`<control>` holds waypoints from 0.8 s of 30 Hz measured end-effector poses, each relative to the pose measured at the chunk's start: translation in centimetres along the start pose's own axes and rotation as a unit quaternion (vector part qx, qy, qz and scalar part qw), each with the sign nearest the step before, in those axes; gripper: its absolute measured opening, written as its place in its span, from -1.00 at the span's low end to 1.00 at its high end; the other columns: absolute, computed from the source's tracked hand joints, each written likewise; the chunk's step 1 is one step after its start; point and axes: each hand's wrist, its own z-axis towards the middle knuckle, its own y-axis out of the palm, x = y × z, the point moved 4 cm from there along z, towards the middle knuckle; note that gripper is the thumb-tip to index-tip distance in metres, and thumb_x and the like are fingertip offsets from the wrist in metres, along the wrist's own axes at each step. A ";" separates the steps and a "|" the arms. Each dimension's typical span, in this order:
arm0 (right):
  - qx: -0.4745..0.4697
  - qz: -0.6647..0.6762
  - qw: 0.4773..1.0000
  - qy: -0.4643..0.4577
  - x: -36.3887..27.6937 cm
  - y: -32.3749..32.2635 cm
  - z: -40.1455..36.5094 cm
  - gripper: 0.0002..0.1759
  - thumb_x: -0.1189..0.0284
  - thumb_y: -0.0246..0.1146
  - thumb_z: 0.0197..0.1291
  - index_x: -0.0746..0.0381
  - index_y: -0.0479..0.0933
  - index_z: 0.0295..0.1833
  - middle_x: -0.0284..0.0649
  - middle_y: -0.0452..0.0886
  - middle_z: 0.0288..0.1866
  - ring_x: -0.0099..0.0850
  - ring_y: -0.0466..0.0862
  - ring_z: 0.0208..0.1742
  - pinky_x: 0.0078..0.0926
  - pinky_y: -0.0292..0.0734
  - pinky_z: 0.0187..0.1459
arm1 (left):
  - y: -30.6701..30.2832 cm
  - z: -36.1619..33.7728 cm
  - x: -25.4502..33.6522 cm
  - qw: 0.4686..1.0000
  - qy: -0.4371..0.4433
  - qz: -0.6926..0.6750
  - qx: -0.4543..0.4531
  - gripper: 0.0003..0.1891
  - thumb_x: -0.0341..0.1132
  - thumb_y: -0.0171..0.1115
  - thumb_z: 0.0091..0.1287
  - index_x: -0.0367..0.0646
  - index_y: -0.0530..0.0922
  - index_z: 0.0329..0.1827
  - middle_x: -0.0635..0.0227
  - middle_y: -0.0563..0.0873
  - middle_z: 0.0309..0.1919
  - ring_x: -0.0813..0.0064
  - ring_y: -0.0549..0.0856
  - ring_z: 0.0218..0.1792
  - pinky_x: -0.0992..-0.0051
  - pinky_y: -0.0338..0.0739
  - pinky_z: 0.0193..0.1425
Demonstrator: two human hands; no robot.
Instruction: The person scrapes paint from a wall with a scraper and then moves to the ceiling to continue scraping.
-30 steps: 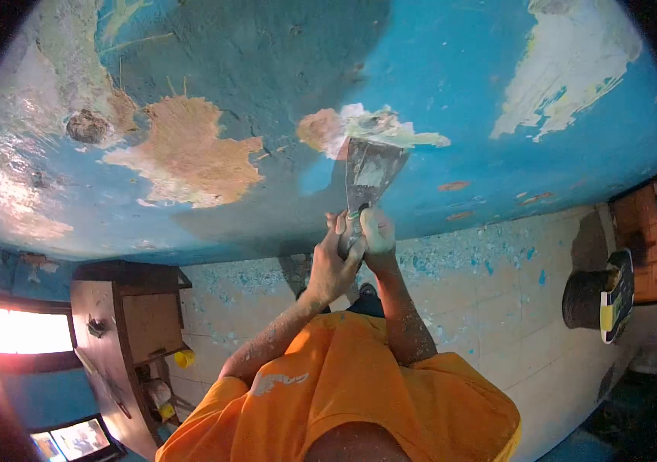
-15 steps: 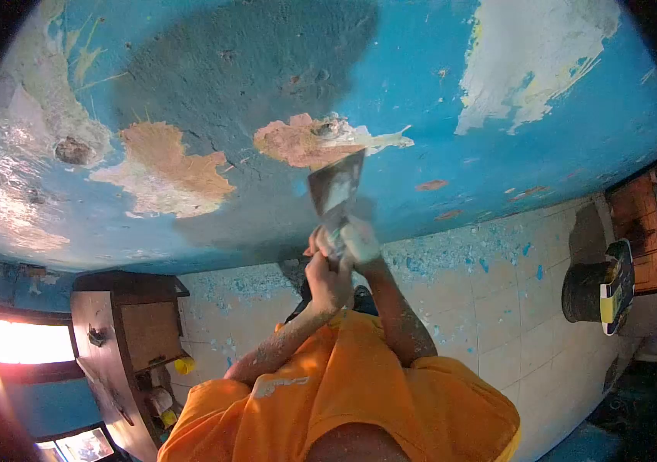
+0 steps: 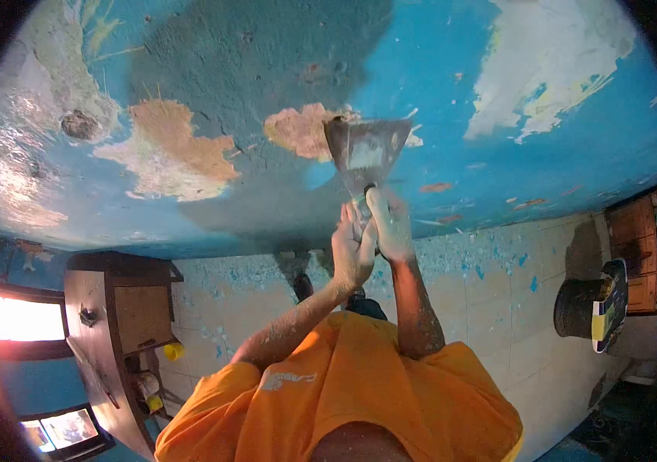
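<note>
A wide-bladed paint scraper [image 3: 365, 156] is held up against the blue wall [image 3: 428, 77], its broad edge over the right part of a bare, peeled patch [image 3: 297, 131]. My right hand [image 3: 391, 225] is closed around the scraper's handle close to the blade. Just below and to the left, my left hand [image 3: 354, 250] is also closed on the handle, touching the right hand. Most of the handle is hidden by the fingers. Pale dust covers both hands and forearms.
Paint flakes [image 3: 451, 262] litter the tiled floor [image 3: 490, 316] along the wall. To the left stands a wooden cabinet [image 3: 105, 323]. On the right are a dark bucket-like container [image 3: 577, 308] and wooden furniture [image 3: 632, 254]. More peeled patches [image 3: 174, 150] mark the wall.
The scraper has moved up and right, its blade turning from a slant to face the wall more squarely. Both hands have moved up and right with it, still gripping the handle.
</note>
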 end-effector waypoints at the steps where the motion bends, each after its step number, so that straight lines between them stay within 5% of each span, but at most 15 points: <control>1: -0.031 0.033 0.998 0.034 1.5 -0.4 -0.7 -0.73 0.33 0.06 0.21 0.34 0.47 -0.33 -0.35 0.49 -0.48 -0.60 0.43 -0.42 -0.55 0.34 -0.36 | 0.6 -1.3 -2.3 0.999 0.009 -0.048 0.005 -0.58 -0.24 0.00 0.25 -0.41 0.30 0.04 0.06 0.48 -0.16 0.43 0.48 -0.15 0.44 0.41 -0.09; 6: -0.025 0.051 0.997 0.054 5.2 -0.6 -1.2 -0.76 0.36 0.04 0.22 0.32 0.48 -0.32 -0.42 0.46 -0.48 -0.61 0.40 -0.42 -0.60 0.33 -0.35 | 0.6 -2.8 -1.5 0.976 -0.071 -0.207 -0.005 -0.54 -0.20 -0.02 0.29 -0.46 0.28 0.07 0.15 0.49 -0.18 0.38 0.49 -0.17 0.40 0.40 -0.03; 8: -0.054 0.065 0.994 0.062 4.6 0.0 -0.6 -0.75 0.33 0.03 0.23 0.30 0.47 -0.31 -0.38 0.45 -0.50 -0.60 0.39 -0.46 -0.57 0.32 -0.39 | 0.6 -2.3 -2.6 0.976 -0.072 -0.207 -0.006 -0.59 -0.24 -0.03 0.30 -0.41 0.31 0.07 0.19 0.47 -0.11 0.50 0.50 -0.22 0.48 0.44 -0.17; 10: -0.028 -0.001 0.999 0.039 2.0 -0.3 0.8 -0.74 0.32 0.02 0.24 0.30 0.48 -0.30 -0.35 0.45 -0.52 -0.59 0.38 -0.49 -0.56 0.31 -0.42 | 0.3 0.1 -1.9 0.988 0.144 -0.052 0.013 -0.66 -0.32 -0.04 0.30 -0.35 0.34 0.05 0.30 0.47 -0.17 0.60 0.50 -0.30 0.56 0.45 -0.30; 12: 0.002 -0.069 0.997 0.023 1.5 -0.5 1.4 -0.73 0.31 0.01 0.24 0.30 0.48 -0.30 -0.32 0.44 -0.54 -0.59 0.37 -0.52 -0.55 0.30 -0.46 | -0.3 2.4 1.8 0.993 0.115 -0.035 0.009 -0.69 -0.34 -0.06 0.30 -0.29 0.35 0.06 0.36 0.51 -0.22 0.65 0.51 -0.28 0.59 0.45 -0.26; 14: 0.066 -0.294 0.937 -0.176 0.7 -0.7 2.0 -0.70 0.27 0.02 0.23 0.30 0.49 -0.32 -0.25 0.45 -0.57 -0.55 0.39 -0.56 -0.53 0.28 -0.50 | 0.1 3.4 2.8 0.985 -0.092 -0.100 -0.104 -0.67 -0.28 -0.05 0.30 -0.28 0.37 0.04 0.36 0.56 -0.24 0.60 0.51 -0.21 0.55 0.43 -0.11; 15: 0.072 -0.293 0.934 -0.194 0.8 -1.0 2.4 -0.70 0.27 0.02 0.23 0.30 0.49 -0.32 -0.25 0.45 -0.57 -0.55 0.39 -0.56 -0.53 0.28 -0.50 | 1.2 2.5 -0.2 0.993 0.037 -0.104 -0.048 -0.67 -0.22 -0.02 0.30 -0.26 0.37 0.01 0.35 0.57 -0.27 0.62 0.52 -0.25 0.55 0.45 -0.19; 17: -0.002 -0.072 0.997 0.023 3.8 -1.3 0.6 -0.64 0.20 0.02 0.23 0.29 0.51 -0.35 -0.29 0.48 -0.60 -0.56 0.42 -0.57 -0.55 0.28 -0.52 | 1.6 -0.5 -0.7 0.990 0.008 -0.135 -0.025 -0.66 -0.20 -0.01 0.30 -0.27 0.37 0.00 0.36 0.56 -0.29 0.62 0.51 -0.28 0.55 0.45 -0.22; 20: -0.055 0.059 0.994 0.071 4.4 -0.5 -0.9 -0.55 0.13 -0.06 0.29 0.30 0.45 -0.41 -0.33 0.47 -0.61 -0.55 0.45 -0.59 -0.58 0.34 -0.50 | 1.6 -1.5 -1.1 0.983 -0.045 -0.180 -0.007 -0.62 -0.16 0.00 0.31 -0.31 0.34 0.01 0.35 0.56 -0.31 0.60 0.51 -0.30 0.55 0.45 -0.25; 24: -0.054 0.027 0.990 0.126 3.5 -0.9 0.1 -0.54 0.14 -0.07 0.29 0.30 0.44 -0.43 -0.34 0.46 -0.62 -0.56 0.42 -0.64 -0.61 0.30 -0.56 | 2.4 -1.8 -1.4 0.965 -0.136 -0.222 0.018 -0.53 -0.09 -0.01 0.32 -0.38 0.32 0.03 0.28 0.56 -0.25 0.54 0.52 -0.24 0.51 0.45 -0.17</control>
